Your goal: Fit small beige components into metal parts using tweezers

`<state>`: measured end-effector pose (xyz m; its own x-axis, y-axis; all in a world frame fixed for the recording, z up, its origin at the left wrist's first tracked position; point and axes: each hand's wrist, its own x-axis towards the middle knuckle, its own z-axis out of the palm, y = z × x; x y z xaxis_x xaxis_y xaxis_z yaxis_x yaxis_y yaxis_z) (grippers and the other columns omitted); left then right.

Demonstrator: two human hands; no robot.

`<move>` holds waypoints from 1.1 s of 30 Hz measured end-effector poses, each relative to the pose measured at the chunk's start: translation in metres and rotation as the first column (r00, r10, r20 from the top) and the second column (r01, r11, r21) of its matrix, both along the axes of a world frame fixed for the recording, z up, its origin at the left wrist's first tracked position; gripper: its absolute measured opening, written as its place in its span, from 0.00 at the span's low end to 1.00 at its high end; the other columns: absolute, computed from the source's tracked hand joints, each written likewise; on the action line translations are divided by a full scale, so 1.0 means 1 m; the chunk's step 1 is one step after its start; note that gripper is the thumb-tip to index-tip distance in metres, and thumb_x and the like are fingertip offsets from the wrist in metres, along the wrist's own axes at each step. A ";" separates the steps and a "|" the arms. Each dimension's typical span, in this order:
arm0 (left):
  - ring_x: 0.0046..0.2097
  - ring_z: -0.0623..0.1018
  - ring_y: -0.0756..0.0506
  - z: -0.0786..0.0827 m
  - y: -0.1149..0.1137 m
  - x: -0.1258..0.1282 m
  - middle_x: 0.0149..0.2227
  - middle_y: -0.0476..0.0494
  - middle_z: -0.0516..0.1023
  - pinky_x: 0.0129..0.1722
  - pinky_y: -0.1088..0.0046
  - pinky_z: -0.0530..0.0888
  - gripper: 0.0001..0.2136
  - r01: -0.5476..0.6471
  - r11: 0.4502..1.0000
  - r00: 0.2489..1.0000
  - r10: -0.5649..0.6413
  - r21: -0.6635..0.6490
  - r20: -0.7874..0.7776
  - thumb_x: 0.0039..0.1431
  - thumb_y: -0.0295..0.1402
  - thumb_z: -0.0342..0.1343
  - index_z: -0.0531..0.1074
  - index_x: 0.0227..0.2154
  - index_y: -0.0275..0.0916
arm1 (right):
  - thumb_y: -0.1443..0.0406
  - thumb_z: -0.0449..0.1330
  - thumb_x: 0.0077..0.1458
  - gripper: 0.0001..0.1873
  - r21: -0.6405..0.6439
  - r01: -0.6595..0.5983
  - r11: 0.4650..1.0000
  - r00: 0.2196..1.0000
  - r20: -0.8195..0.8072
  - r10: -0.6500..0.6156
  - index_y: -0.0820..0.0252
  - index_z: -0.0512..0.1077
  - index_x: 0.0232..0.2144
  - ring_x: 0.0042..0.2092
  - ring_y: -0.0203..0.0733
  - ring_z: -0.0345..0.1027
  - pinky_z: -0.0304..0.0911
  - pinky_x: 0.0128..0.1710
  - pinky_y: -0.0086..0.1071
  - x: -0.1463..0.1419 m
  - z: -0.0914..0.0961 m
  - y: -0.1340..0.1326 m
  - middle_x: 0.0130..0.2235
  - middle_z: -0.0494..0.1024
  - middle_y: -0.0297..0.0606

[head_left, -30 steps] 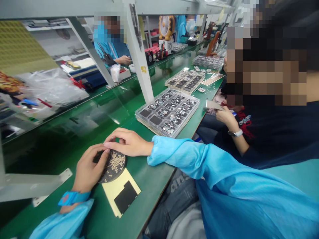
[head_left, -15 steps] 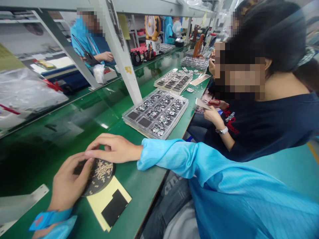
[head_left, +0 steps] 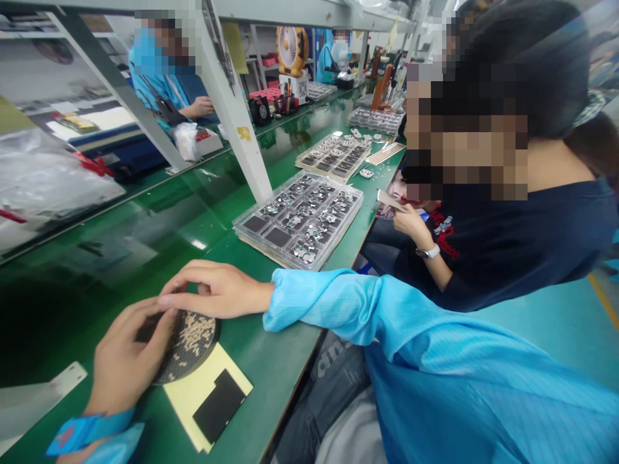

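Observation:
My left hand (head_left: 126,361) and my right hand (head_left: 215,291) meet at the fingertips over a round black dish (head_left: 180,372) with a textured surface. Both are closed, thumb against fingers; whatever is between the fingertips is too small or hidden to make out. Many small tan pieces (head_left: 196,334) lie scattered in the dish. Part of the dish is covered by my left hand. A pale yellow sheet (head_left: 181,403) lies partly under the dish, with a flat black rectangular piece (head_left: 220,406) on it.
Clear compartment trays (head_left: 302,222) with small metal parts and black pieces stand farther along the green bench (head_left: 271,361). A white post (head_left: 242,122) rises behind them. At the right sits a co-worker (head_left: 507,232) holding a flat piece. A metal bracket (head_left: 43,403) is at lower left.
The whole view has shifted slightly, so things appear a little farther left. My hands stay together over the dish in nearly the same pose.

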<state>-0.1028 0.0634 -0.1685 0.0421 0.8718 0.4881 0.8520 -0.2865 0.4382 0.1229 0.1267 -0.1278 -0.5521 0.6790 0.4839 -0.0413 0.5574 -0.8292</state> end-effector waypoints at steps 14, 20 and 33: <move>0.49 0.80 0.37 0.001 0.000 0.001 0.47 0.41 0.80 0.50 0.58 0.75 0.14 0.004 1.000 1.000 -0.004 0.006 -0.019 0.65 0.47 0.57 0.76 0.41 0.43 | 0.59 0.63 0.67 0.10 -0.025 -0.004 1.000 0.999 0.032 0.005 0.61 0.76 0.43 0.38 0.31 0.66 0.67 0.41 0.26 0.001 0.002 -0.001 0.48 0.79 0.37; 0.47 0.80 0.37 0.002 -0.001 0.001 0.47 0.42 0.80 0.50 0.57 0.75 0.14 0.005 1.000 1.000 -0.005 -0.003 -0.006 0.64 0.48 0.57 0.76 0.41 0.43 | 0.60 0.63 0.67 0.10 -0.016 -0.013 1.000 0.999 0.029 0.014 0.61 0.76 0.42 0.38 0.31 0.66 0.67 0.42 0.26 0.001 0.003 -0.001 0.47 0.78 0.37; 0.48 0.80 0.37 0.001 -0.001 -0.001 0.47 0.43 0.81 0.52 0.57 0.75 0.15 -0.016 1.000 1.000 0.016 -0.016 -0.019 0.63 0.50 0.57 0.76 0.41 0.44 | 0.60 0.63 0.67 0.08 -0.031 -0.003 1.000 0.999 0.048 0.004 0.59 0.75 0.42 0.39 0.31 0.67 0.68 0.42 0.26 0.003 0.005 -0.003 0.47 0.78 0.36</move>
<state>-0.1034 0.0627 -0.1676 0.0368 0.8803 0.4729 0.8645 -0.2654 0.4268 0.1262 0.1233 -0.1230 -0.5765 0.6913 0.4355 -0.0031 0.5311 -0.8473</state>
